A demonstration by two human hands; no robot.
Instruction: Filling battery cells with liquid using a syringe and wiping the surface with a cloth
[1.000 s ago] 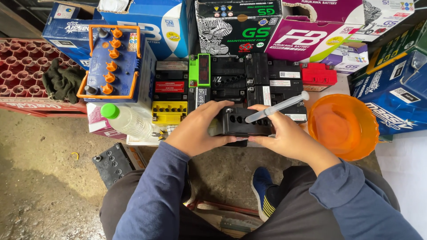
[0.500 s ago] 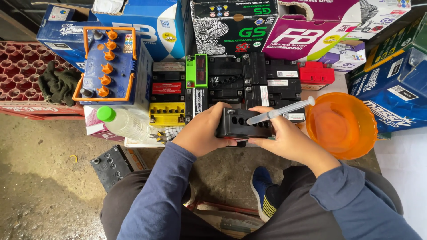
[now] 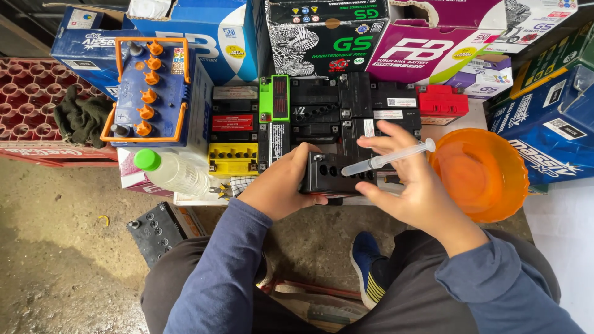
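- Black battery (image 3: 334, 174): gripped at its left end by the left hand (image 3: 281, 182), fingers wrapped around it.
- Syringe (image 3: 388, 156): pinched in right hand (image 3: 416, 188) fingers, tip apparently at a filler hole.
- Orange bowl (image 3: 489, 179): just beside the right hand.

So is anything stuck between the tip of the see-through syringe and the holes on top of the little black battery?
Nothing visible. The clear plastic syringe in the right hand slants down to the small black battery; the left hand grips the other end.

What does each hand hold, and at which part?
The left hand grips the small black battery at its left end. The right hand holds the clear syringe around the middle of its barrel.
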